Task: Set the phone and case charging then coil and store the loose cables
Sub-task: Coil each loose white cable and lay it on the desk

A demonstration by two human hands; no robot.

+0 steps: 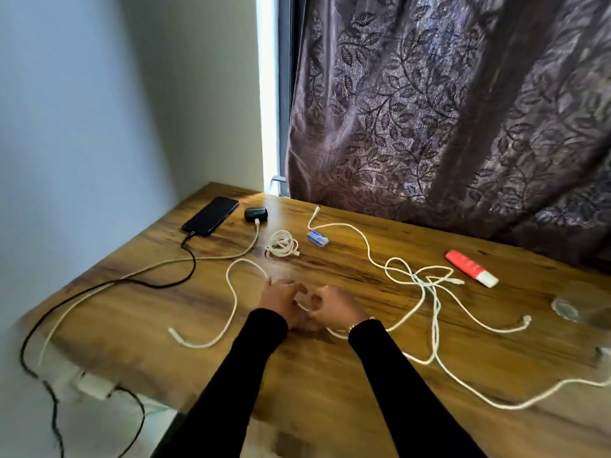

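Close in front of you on the table point(330, 408), your left hand point(284, 300) and right hand point(330, 307) both pinch the white cable point(231, 292), which is light and floppy, so hold it near its end. Farther back lie a coiled cable point(281, 244), the phone point(211, 215) and the case point(255, 214), both plugged in.

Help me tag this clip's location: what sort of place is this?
Probably a home room, perhaps a bedroom or study corner: a wooden desk against a plain wall, and a leaf-patterned curtain over the window.
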